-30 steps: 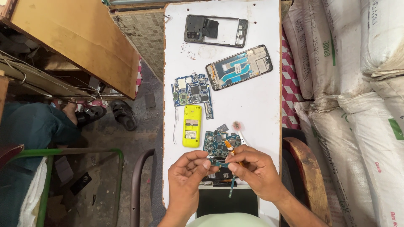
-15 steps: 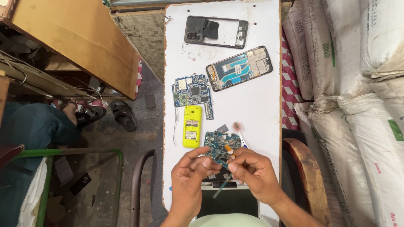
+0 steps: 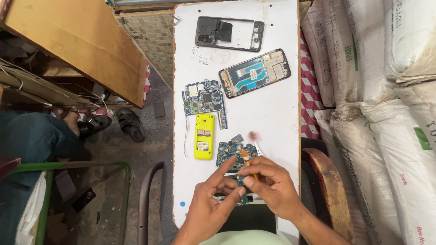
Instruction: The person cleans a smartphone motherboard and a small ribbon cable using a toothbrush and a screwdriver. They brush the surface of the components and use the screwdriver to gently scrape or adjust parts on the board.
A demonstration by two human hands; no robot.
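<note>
My left hand (image 3: 212,204) and my right hand (image 3: 268,187) meet low over the white table (image 3: 277,113). Between their fingertips is a small narrow circuit board (image 3: 242,190). My right hand also grips a thin orange-tipped tool (image 3: 245,157) whose tip points up toward a blue-green circuit board (image 3: 228,154) lying just beyond my fingers. A yellow phone body (image 3: 204,136) lies open-side up to the left of that board. A toothbrush with worn bristles (image 3: 253,138) lies beside it, partly hidden by my right hand.
Farther up lie a larger blue circuit board (image 3: 205,102), a phone frame with blue inner parts (image 3: 254,73) and a black phone frame (image 3: 229,33). White sacks (image 3: 381,90) stack on the right. A wooden panel (image 3: 77,45), sandals (image 3: 113,123) and another person's leg (image 3: 36,136) are at left.
My hands have pulled back toward me off the blue-green board, bringing the small narrow board with them. My left fingers have spread out.
</note>
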